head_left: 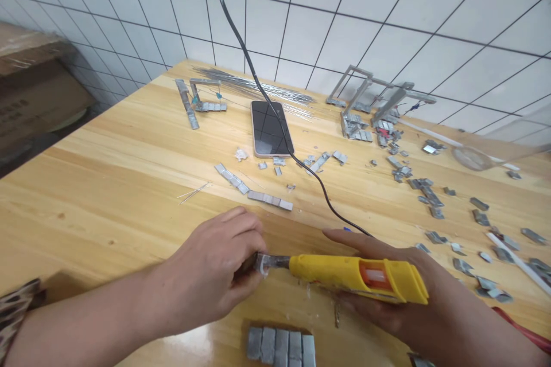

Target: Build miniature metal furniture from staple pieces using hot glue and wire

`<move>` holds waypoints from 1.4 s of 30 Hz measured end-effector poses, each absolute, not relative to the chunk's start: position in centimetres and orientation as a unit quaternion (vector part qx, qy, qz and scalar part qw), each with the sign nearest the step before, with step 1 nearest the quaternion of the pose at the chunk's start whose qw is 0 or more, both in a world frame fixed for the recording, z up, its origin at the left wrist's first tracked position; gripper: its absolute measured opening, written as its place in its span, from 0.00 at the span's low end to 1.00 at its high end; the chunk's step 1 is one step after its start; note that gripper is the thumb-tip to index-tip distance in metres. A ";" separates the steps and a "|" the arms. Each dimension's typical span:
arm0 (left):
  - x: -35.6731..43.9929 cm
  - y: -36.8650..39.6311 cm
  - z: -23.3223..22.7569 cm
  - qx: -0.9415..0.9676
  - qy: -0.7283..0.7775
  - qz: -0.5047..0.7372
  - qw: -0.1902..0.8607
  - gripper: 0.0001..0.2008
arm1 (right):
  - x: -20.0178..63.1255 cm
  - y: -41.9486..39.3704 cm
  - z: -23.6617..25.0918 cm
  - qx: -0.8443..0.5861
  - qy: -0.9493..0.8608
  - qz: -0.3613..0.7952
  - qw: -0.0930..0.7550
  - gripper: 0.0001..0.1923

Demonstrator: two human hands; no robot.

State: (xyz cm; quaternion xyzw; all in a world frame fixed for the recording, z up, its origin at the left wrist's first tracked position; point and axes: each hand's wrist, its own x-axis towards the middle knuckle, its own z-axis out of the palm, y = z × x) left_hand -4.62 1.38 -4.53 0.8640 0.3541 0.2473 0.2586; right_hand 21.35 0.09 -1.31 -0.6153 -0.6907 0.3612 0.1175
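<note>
In my right hand is a yellow hot glue gun with an orange-red window, its nozzle pointing left. My left hand pinches a small grey metal piece, and the nozzle tip meets that piece; a whitish smear shows there. Most of the piece is hidden by my fingers. Below the hands lies a row of several grey metal blocks set side by side. Ahead of my left hand are two strips of joined metal pieces, a left strip and a right strip.
A black cord runs down across a phone to the glue gun's side. Thin metal rods lie near the tiled wall. Small frame-like metal assemblies stand at back right, and loose metal pieces are scattered on the right.
</note>
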 end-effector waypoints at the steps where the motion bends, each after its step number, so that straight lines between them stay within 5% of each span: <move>1: -4.6 1.4 -4.5 0.864 0.353 0.249 0.257 0.06 | 21.5 0.1 -1.3 -0.616 -0.690 0.362 0.115 0.27; 25: -4.6 1.6 -4.6 0.864 0.351 0.252 0.259 0.07 | 22.2 0.9 -1.3 -0.571 -0.717 0.396 0.048 0.29; 35: -4.8 1.3 -4.4 0.863 0.358 0.245 0.260 0.07 | 20.2 0.0 -1.1 -0.614 -0.663 0.403 0.146 0.28; 42: -5.3 1.5 -4.0 0.857 0.368 0.217 0.288 0.08 | 20.2 0.3 -1.5 -0.580 -0.706 0.390 0.115 0.29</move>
